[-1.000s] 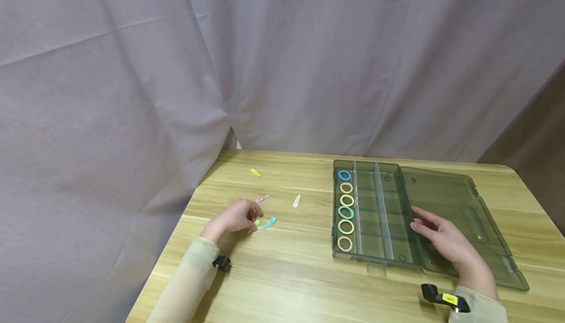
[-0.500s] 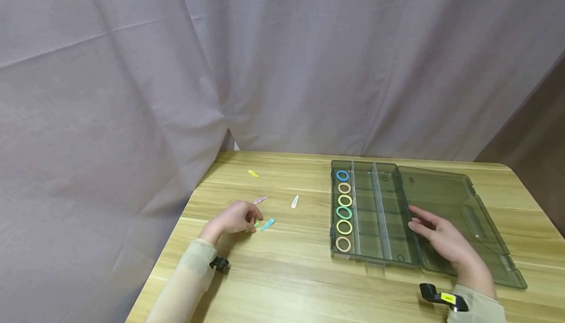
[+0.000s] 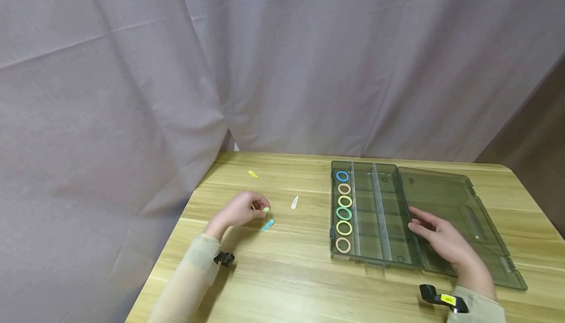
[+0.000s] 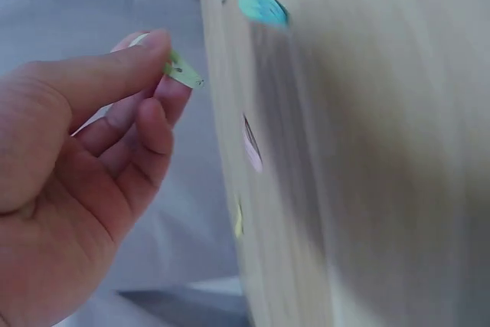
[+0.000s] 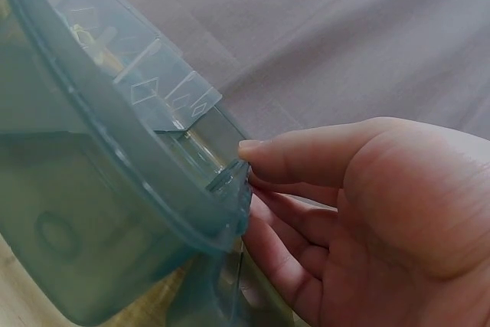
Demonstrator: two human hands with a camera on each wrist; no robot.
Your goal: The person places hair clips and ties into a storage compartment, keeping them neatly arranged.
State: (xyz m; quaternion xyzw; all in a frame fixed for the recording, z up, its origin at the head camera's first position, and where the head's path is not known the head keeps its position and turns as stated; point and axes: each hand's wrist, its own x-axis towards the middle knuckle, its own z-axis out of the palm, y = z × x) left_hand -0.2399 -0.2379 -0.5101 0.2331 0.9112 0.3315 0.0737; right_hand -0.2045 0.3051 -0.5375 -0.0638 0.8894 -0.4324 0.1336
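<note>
My left hand (image 3: 240, 210) pinches a light green hair clip (image 4: 182, 71) between thumb and fingers, held above the table. A blue hair clip (image 3: 267, 225) lies just below that hand. The pink hair clip (image 4: 253, 147) is hidden behind the hand in the head view but shows in the left wrist view. Farther off lie a white hair clip (image 3: 295, 202) and a yellow hair clip (image 3: 253, 174). At the right, my right hand (image 3: 450, 244) grips the hinge-side edge of a clear grey-green storage box (image 3: 368, 230), thumb on the rim and fingers outside.
Several coloured hair ties (image 3: 344, 213) line the box's left compartment, beside two dividers (image 3: 382, 215). The box's lid (image 3: 446, 190) lies folded back flat to the right. A grey curtain (image 3: 309, 68) hangs behind the wooden table (image 3: 282, 274).
My left hand has lifted the green hair clip off the table and moved slightly up and right, now covering the pink one in the head view. The right hand stays at the box edge.
</note>
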